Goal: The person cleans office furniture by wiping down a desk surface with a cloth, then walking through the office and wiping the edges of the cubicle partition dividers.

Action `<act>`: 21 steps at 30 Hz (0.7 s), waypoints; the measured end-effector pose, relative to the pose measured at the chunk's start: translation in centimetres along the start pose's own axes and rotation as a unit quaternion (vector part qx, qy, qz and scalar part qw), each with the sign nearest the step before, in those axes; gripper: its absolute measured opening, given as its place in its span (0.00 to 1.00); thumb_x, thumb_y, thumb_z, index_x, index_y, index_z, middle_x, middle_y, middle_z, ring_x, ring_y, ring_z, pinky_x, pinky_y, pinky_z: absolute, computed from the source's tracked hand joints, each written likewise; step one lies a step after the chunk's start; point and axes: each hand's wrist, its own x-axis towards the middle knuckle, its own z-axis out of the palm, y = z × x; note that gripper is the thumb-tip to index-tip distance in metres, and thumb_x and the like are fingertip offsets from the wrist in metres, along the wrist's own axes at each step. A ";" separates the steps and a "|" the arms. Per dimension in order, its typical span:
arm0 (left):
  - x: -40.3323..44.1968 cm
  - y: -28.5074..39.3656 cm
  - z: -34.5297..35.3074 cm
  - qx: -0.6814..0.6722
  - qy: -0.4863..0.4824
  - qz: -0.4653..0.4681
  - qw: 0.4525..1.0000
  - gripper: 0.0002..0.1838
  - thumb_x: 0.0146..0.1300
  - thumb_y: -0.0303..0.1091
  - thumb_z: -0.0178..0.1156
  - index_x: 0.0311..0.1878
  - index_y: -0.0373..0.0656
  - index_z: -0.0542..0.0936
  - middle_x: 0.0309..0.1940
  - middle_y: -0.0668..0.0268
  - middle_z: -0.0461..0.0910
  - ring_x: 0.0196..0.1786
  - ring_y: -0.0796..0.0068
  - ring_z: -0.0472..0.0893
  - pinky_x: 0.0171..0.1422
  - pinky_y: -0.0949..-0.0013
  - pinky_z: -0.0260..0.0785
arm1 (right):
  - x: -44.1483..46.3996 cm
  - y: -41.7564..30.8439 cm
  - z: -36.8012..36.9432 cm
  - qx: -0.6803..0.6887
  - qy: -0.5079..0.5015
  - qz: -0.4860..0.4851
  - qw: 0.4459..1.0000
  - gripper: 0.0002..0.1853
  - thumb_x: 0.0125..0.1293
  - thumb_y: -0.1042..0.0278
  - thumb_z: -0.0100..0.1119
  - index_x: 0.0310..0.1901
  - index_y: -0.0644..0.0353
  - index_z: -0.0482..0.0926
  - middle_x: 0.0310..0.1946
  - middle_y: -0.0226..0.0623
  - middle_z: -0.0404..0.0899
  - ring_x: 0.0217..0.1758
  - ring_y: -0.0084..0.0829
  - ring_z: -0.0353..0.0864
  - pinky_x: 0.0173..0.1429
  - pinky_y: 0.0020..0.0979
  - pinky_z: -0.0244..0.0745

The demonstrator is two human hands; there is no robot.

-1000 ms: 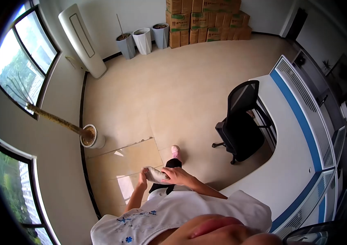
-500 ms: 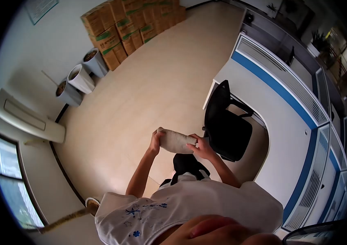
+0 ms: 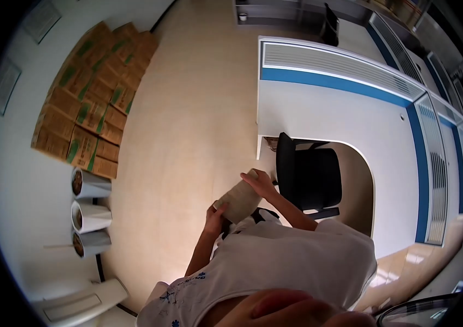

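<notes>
Cloth (image 3: pixel 238 201) at middle of frame seems light and soft; left hand (image 3: pixel 214 218) and right hand (image 3: pixel 262 184) have fingers closed on opposite ends, suitable holding places.

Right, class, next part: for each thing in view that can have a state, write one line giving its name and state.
Beige cloth: off the floor, held between both hands
Left hand: closed on the cloth's lower end
Right hand: closed on its upper end
Black chair: unoccupied, partly under the desk
Cartons: stacked by the wall; sealed or not, cannot tell
Planters: three, in a row
</notes>
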 end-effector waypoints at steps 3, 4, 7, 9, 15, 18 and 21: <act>6.3 7.3 -1.7 0.034 -0.019 0.025 0.999 0.24 0.70 0.40 0.67 0.61 0.32 0.76 0.55 0.58 0.82 0.58 0.67 0.81 0.66 0.62 0.72 | 6.5 -5.0 1.3 -0.051 0.017 -0.022 0.998 0.26 0.69 0.42 0.64 0.41 0.65 0.84 0.33 0.43 0.86 0.38 0.35 0.87 0.45 0.38 0.79; 9.0 9.5 -2.4 0.024 -0.021 0.033 0.999 0.26 0.71 0.42 0.67 0.62 0.31 0.76 0.56 0.58 0.82 0.59 0.67 0.81 0.67 0.62 0.72 | 9.2 -5.0 2.3 -0.050 0.032 -0.036 0.998 0.27 0.69 0.41 0.64 0.41 0.65 0.84 0.33 0.44 0.86 0.38 0.36 0.87 0.45 0.38 0.80; 17.6 15.2 -3.8 0.028 -0.033 0.021 0.999 0.29 0.73 0.47 0.63 0.64 0.30 0.75 0.58 0.57 0.81 0.60 0.67 0.81 0.68 0.62 0.72 | 15.9 -6.7 3.9 -0.026 0.072 -0.022 0.997 0.27 0.69 0.40 0.63 0.42 0.64 0.85 0.35 0.46 0.87 0.39 0.37 0.88 0.46 0.39 0.80; 23.5 18.6 -4.0 0.044 -0.054 0.021 0.997 0.28 0.75 0.48 0.60 0.64 0.32 0.75 0.57 0.57 0.81 0.60 0.67 0.81 0.67 0.62 0.72 | 20.7 -7.5 4.5 -0.024 0.108 0.010 0.994 0.29 0.68 0.38 0.63 0.43 0.64 0.85 0.36 0.47 0.87 0.41 0.39 0.88 0.49 0.40 0.81; 40.6 31.4 -0.5 0.142 -0.126 -0.015 0.982 0.26 0.72 0.38 0.63 0.68 0.39 0.71 0.60 0.57 0.79 0.61 0.67 0.79 0.66 0.62 0.73 | 35.2 -14.7 3.5 0.127 0.282 0.161 0.937 0.35 0.64 0.40 0.66 0.63 0.61 0.75 0.55 0.51 0.81 0.57 0.42 0.83 0.60 0.41 0.77; 50.0 36.8 4.6 0.233 -0.226 -0.019 0.946 0.29 0.71 0.37 0.64 0.70 0.37 0.67 0.60 0.56 0.78 0.61 0.67 0.78 0.65 0.62 0.72 | 40.2 -16.5 0.7 0.177 0.323 0.089 0.925 0.37 0.68 0.47 0.65 0.70 0.61 0.64 0.59 0.52 0.77 0.59 0.41 0.80 0.62 0.41 0.75; 59.7 39.0 12.2 0.354 -0.353 0.027 0.866 0.27 0.71 0.37 0.63 0.68 0.38 0.69 0.60 0.58 0.78 0.61 0.68 0.78 0.66 0.64 0.71 | 43.6 -17.3 -2.8 0.242 0.457 0.005 0.856 0.28 0.71 0.58 0.61 0.67 0.60 0.65 0.48 0.41 0.79 0.51 0.31 0.79 0.54 0.34 0.76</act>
